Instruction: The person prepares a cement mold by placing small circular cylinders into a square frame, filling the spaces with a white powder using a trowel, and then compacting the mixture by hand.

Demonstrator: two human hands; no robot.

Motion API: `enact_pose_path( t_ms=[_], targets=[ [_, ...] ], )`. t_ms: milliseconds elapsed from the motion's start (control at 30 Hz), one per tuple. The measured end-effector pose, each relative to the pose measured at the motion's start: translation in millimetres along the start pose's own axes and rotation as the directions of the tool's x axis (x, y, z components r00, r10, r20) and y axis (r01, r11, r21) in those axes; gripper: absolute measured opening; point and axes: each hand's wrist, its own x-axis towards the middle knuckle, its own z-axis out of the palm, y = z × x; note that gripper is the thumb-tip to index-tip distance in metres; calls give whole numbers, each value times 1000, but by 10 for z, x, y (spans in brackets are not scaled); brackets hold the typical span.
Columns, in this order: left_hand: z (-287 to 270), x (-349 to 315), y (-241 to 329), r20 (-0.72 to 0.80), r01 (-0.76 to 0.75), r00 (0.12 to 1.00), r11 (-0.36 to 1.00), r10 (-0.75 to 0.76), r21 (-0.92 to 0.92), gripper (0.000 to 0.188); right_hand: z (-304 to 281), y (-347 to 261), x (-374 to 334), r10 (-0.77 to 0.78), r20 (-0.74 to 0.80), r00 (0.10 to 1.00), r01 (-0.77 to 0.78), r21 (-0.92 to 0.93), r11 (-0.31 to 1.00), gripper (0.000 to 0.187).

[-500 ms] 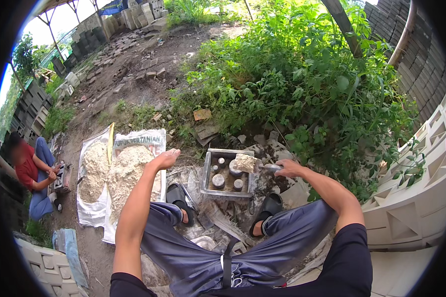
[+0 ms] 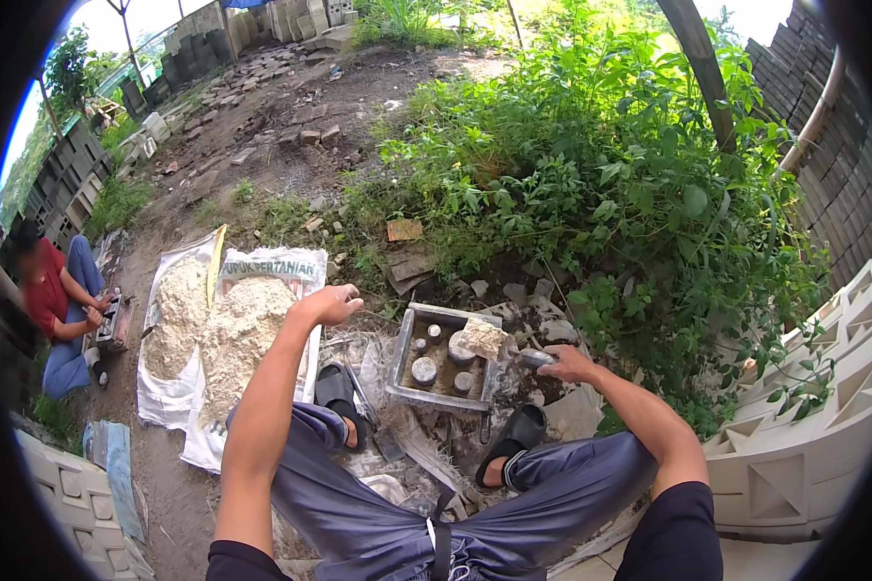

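Blue-grey trousers [image 2: 358, 499] spread nearest to us, with black sandals [image 2: 521, 431] on the ground beyond the knees. Between and just beyond the sandals we see the square mould box [image 2: 434, 398], its floor set with upright round pegs [image 2: 423, 370] of several sizes. To its right, the right hand [image 2: 567, 363] is clamped on the handle of a trowel [image 2: 536, 357], whose blade bears a pale lump [image 2: 483, 338] above the box's far right part. Left of the box, the left hand [image 2: 329, 305] hangs in the air with fingers loosely bent; we see nothing in it and cannot tell how far its fingertips stand apart. Left of this hand, pale mix [image 2: 247, 324] lies heaped on white sacking [image 2: 168, 412]. Farther left, a co-worker in a red shirt [image 2: 44, 295] sits with both hands at a small mould [image 2: 113, 327]. Beyond the box grow leafy green plants [image 2: 591, 145], and at far right we find stacked grey blocks [image 2: 833, 145].
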Motion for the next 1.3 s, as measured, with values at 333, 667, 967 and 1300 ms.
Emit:
enact_pose_path(
  t_ms=[333,667,967,1300],
  targets=[
    [-217,-37,-351,39,40,998,999,-40,4,45,-100,163,64,73,-55,996,-78,-95,992,52],
    [-200,-153,-316,114,26,993,1000,-26,1,46,-7,218,-16,96,-66,993,-100,-52,994,49],
    [-235,-142,-208,115,40,993,999,-41,18,48,21,330,-7,149,10,989,-146,-119,982,51],
    [-256,-161,-131,119,48,992,999,-50,27,48,33,379,35,226,16,974,-221,-142,965,56]
  ],
)
